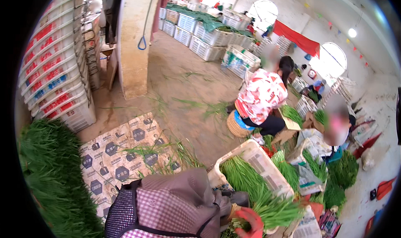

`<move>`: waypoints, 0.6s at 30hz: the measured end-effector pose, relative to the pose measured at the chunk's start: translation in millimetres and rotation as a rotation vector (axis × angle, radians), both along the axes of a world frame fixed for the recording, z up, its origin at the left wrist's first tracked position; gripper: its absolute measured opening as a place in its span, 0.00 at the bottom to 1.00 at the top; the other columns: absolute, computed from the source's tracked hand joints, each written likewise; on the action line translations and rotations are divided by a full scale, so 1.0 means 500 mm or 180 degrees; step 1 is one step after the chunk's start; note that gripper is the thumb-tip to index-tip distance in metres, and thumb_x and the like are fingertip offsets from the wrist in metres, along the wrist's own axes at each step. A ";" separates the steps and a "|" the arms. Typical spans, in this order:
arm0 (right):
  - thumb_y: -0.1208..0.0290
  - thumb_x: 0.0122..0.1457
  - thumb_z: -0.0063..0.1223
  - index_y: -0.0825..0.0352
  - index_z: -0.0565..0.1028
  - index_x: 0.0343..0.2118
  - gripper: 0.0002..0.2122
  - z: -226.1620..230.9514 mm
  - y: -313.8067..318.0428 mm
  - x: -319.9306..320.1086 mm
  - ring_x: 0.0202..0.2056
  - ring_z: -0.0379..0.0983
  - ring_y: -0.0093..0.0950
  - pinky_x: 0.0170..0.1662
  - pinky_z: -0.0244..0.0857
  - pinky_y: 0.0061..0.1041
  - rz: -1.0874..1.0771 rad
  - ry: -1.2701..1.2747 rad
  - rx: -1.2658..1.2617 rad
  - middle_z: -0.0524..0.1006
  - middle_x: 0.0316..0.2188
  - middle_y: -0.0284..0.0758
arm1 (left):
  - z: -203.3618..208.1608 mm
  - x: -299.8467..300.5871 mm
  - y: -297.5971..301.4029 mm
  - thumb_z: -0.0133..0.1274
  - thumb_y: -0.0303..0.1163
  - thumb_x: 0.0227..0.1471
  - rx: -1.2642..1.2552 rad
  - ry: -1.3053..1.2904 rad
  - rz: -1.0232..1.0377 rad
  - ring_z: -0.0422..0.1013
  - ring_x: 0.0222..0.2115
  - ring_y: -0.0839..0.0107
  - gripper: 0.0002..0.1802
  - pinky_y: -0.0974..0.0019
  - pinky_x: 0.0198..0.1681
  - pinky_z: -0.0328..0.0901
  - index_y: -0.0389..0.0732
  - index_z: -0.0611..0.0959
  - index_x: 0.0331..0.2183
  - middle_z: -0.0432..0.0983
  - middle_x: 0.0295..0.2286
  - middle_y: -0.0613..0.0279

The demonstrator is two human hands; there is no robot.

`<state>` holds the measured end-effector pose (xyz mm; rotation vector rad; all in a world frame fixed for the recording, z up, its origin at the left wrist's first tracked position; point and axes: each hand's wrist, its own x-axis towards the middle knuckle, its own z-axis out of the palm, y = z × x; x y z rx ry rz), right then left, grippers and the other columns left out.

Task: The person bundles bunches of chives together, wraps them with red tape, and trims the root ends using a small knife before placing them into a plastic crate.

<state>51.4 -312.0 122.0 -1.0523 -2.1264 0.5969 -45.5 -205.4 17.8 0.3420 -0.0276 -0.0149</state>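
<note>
A loose bunch of long, thin, bright green grass-like stalks (pixel 279 211) is gathered together at one end inside a red-gloved hand (pixel 251 222). From there the stalks fan out toward the right, roughly level, their blades spreading unevenly. The bunch shows across the near end of a white rectangular plastic crate (pixel 269 169); whether it touches the rim is hidden. Its gripped end is partly covered by the fingers.
</note>
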 end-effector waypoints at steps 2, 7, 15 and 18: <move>0.61 0.52 0.58 0.70 0.75 0.43 0.20 0.000 -0.005 0.036 0.48 0.73 0.38 0.48 0.67 0.30 -0.0100 0.0206 0.0324 0.76 0.45 0.45 | 0.016 0.014 -0.011 0.55 0.41 0.51 -0.0060 0.0006 -0.0010 0.74 0.37 0.66 0.24 0.60 0.38 0.73 0.40 0.75 0.48 0.75 0.40 0.56; 0.55 0.58 0.51 0.77 0.78 0.36 0.23 0.015 -0.080 0.095 0.32 0.78 0.37 0.41 0.71 0.33 -0.0557 0.1838 -0.0553 0.79 0.28 0.47 | 0.007 -0.010 0.059 0.56 0.35 0.50 -0.0160 0.0232 0.0161 0.78 0.33 0.63 0.22 0.61 0.39 0.74 0.37 0.77 0.46 0.80 0.35 0.54; 0.45 0.61 0.44 0.62 0.47 0.65 0.37 -0.196 -0.126 0.225 0.59 0.61 0.39 0.58 0.58 0.43 -0.0819 0.3661 -0.1005 0.59 0.61 0.44 | 0.081 0.073 0.019 0.62 0.36 0.42 0.1424 -0.0730 -0.0066 0.72 0.43 0.71 0.36 0.66 0.44 0.70 0.37 0.70 0.54 0.72 0.46 0.58; 0.54 0.61 0.51 0.64 0.53 0.63 0.33 -0.245 -0.157 0.265 0.62 0.55 0.35 0.63 0.51 0.41 -0.0931 0.4281 -0.0492 0.60 0.61 0.37 | 0.024 0.131 -0.017 0.65 0.31 0.40 0.2005 -0.0678 0.0217 0.68 0.47 0.70 0.38 0.65 0.52 0.61 0.39 0.70 0.54 0.72 0.47 0.62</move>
